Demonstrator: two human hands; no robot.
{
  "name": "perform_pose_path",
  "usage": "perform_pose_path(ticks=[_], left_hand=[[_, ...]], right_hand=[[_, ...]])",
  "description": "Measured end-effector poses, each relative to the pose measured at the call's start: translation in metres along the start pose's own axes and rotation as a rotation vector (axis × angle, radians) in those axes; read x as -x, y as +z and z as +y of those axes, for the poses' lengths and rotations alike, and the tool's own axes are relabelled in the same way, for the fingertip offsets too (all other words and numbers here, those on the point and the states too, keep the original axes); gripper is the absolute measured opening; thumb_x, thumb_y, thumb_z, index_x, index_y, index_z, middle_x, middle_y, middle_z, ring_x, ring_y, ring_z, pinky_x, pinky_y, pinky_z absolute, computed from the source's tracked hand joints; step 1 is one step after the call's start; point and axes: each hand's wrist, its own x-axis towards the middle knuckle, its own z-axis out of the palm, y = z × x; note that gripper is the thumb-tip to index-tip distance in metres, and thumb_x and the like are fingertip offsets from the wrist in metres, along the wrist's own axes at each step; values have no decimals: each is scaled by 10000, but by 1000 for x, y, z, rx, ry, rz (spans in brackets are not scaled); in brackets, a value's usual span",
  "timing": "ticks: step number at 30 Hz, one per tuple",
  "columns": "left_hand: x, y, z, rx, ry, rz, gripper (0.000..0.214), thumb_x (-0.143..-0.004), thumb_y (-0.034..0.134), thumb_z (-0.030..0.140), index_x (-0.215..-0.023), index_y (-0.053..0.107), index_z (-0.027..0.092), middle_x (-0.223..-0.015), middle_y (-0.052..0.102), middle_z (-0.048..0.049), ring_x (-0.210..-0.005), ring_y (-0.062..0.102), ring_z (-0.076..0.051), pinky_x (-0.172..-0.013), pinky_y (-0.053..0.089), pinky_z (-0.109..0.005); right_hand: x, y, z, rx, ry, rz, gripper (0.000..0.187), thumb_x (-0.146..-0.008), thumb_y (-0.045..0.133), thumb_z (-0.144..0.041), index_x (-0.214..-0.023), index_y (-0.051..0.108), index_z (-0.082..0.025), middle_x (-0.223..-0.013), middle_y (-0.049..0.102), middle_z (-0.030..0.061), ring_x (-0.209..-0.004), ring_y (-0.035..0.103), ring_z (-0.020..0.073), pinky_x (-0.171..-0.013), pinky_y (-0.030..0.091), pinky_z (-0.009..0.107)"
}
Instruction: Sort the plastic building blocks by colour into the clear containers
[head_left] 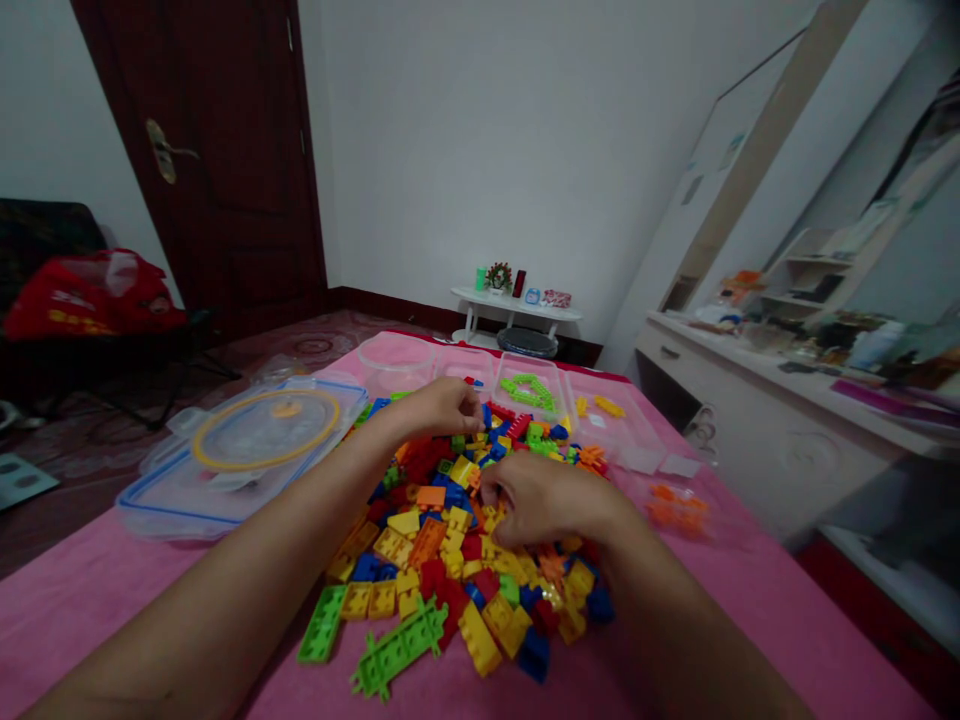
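A heap of plastic building bricks (pixel 450 560) in yellow, red, blue, green and orange lies on a pink cloth (pixel 90 610). My left hand (pixel 439 408) reaches over the far side of the heap, fingers curled and pinched; what they hold is hidden. My right hand (pixel 544 497) rests knuckles-up on the middle of the heap, fingers bent down into the bricks, pinching among yellow pieces. Beyond the heap stand clear plastic containers: one holds green pieces (pixel 531 390), one yellow pieces (pixel 609 406), one orange pieces (pixel 677 508).
A clear lid with blue rim and yellow ring (pixel 247 455) lies at the left on the cloth. An empty clear tub (pixel 396 358) stands behind. A white dresser (pixel 750 420) is at the right, a small white table (pixel 517 305) and a dark door (pixel 217 150) behind.
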Motion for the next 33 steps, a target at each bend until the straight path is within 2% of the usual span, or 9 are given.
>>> perform_pose_path(ticks=[4,8,11,13,15,18,23,29,33], left_hand=[[8,-6,14,87,36,-256,394,-696,642,392,-1010,672,156,-871,691,-32,-728,602,-136,-617,421,-186],[14,-2,31,-28,96,-441,674,-606,717,483,-1223,568,256,-1011,674,-32,-802,611,-163,-657,439,-211],[17,6,42,-181,121,-398,685,-574,736,454,-1210,579,256,-1011,667,-46,-826,604,-197,-661,439,-239],[17,9,46,-247,126,-333,622,-582,727,408,-1170,606,247,-974,669,-47,-810,599,-199,-646,433,-242],[16,10,46,-246,131,-291,546,-611,695,363,-1140,628,246,-939,671,-36,-777,594,-181,-627,425,-232],[14,7,41,-188,122,-267,514,-644,632,273,-1156,624,236,-867,675,-14,-709,583,-152,-590,411,-215],[7,2,24,-103,116,-96,548,-633,572,143,-1178,609,198,-948,677,-18,-778,591,-149,-654,423,-206],[1,5,7,69,-59,53,603,-655,589,167,-1256,543,160,-803,667,-23,-670,586,-139,-587,420,-203],[-3,8,1,262,-127,78,594,-651,607,184,-1241,545,145,-663,618,7,-550,547,-118,-502,402,-197]], right_hand=[[13,-25,21,-182,77,129,199,-604,573,-185,-802,583,-174,-615,566,-31,-529,488,88,-452,299,185],[26,-43,52,-388,229,288,300,-668,549,-193,-966,568,-164,-595,570,-35,-479,523,99,-426,345,188],[29,-46,81,-359,440,546,320,-732,550,-248,-1033,578,-141,-672,643,28,-558,614,146,-512,440,228],[29,-45,102,-170,607,819,390,-753,568,-291,-1106,576,-124,-774,680,82,-718,659,206,-642,485,288],[28,-43,118,24,694,990,565,-740,615,-340,-1245,504,-111,-923,688,127,-873,650,256,-757,481,346],[23,-37,128,79,680,922,620,-728,643,-371,-1279,494,-131,-1036,673,137,-894,646,252,-778,478,349],[5,-23,110,-78,432,633,303,-729,640,-294,-1004,684,-175,-917,710,66,-813,650,188,-697,481,260],[-23,0,75,-186,178,586,377,-706,600,-147,-1072,670,-205,-973,705,35,-778,627,158,-717,469,256],[-34,10,54,-317,62,614,452,-748,617,-285,-1188,593,-186,-913,694,38,-736,605,150,-667,451,258]])
